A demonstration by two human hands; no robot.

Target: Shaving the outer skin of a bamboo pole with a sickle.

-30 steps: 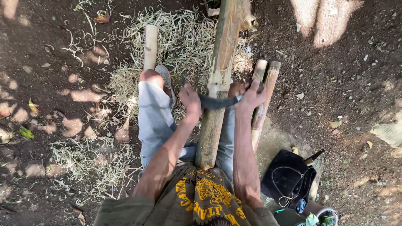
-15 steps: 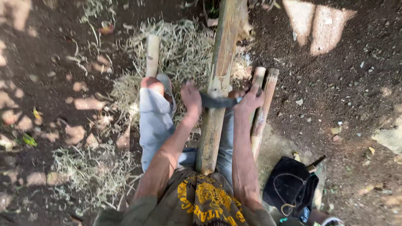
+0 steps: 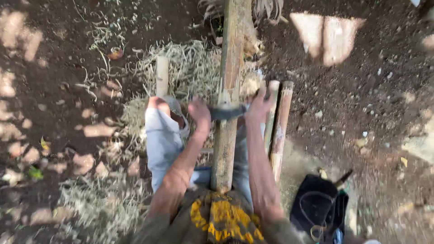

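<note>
**Two hands draw a blade across a bamboo pole**

Where the dark soil (image 3: pixel 361 135) fills nearly all of the view, patches of sunlight fall on it, and pale dry shavings (image 3: pixel 190 68) lie in a wide heap at the top and lower left. A long bamboo pole (image 3: pixel 228 90) runs from the top of the picture down to the person's lap, almost upright in the view, between the two arms. The person sits on the ground, with one knee in light blue trousers (image 3: pixel 160 135) on the left side of the pole.

Just right of the pole, two thinner bamboo pieces (image 3: pixel 280 122) lie side by side, nearly parallel to it. One short pale bamboo piece (image 3: pixel 162 74) lies apart, on the left, at the edge of the shavings. A black bag (image 3: pixel 316 208) with a cord on it rests on the soil at the lower right.

Across the pole lies a dark blade (image 3: pixel 226 112), touching its surface. The left hand (image 3: pixel 199 110) is closed around the left end of the blade, and the right hand (image 3: pixel 258 106) is closed around the right end; the picture is blurred, so single fingers cannot be told apart. Both hands are level with each other, one on each side of the pole.
</note>
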